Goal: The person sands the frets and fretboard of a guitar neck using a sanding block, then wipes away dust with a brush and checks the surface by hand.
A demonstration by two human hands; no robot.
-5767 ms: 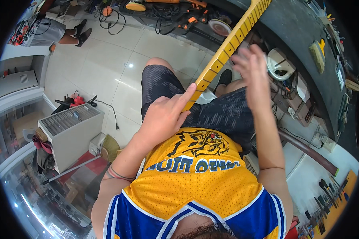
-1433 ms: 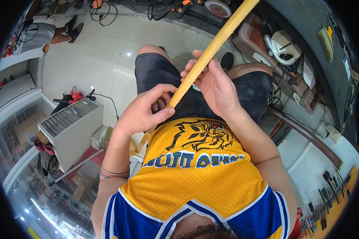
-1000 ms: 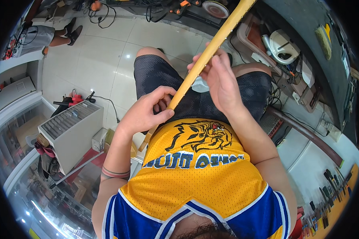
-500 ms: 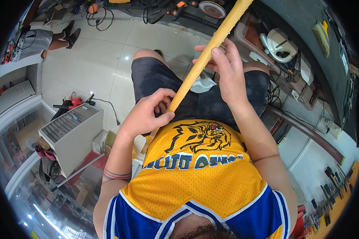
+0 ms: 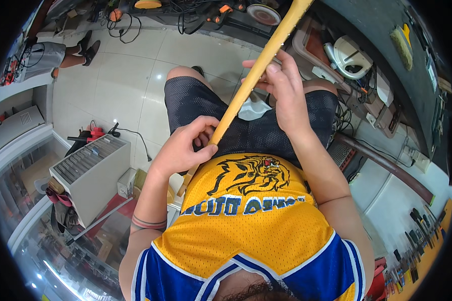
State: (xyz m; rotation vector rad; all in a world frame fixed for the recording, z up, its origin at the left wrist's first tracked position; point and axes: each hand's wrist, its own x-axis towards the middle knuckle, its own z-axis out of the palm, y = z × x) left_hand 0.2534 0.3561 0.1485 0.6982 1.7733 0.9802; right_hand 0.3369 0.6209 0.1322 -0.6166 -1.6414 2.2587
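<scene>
A yellow wooden guitar neck [image 5: 249,85], with small fret ends showing along its right edge, slants from my waist up to the top of the view. Near its lower end my left hand [image 5: 185,146] grips it, the thumb on the near side and the fingers curled against the left edge. Farther up, my right hand [image 5: 288,100] holds it from the right, with fingers passing behind it and the thumb at its edge. A crumpled white cloth or paper [image 5: 254,108] lies between my thighs, beneath the neck.
A white tool with a loop handle [image 5: 350,56] lies at the right by a brown tray [image 5: 306,42]. A slatted white box [image 5: 88,170] stands at left, near a glass case [image 5: 22,180]. Several hand tools [image 5: 419,233] line the lower right. Another person's legs [image 5: 73,59] show upper left.
The neck's upper part has shifted slightly to the left. My right thumb has slid a little down along its edge, and my left hand keeps its grip almost in place.
</scene>
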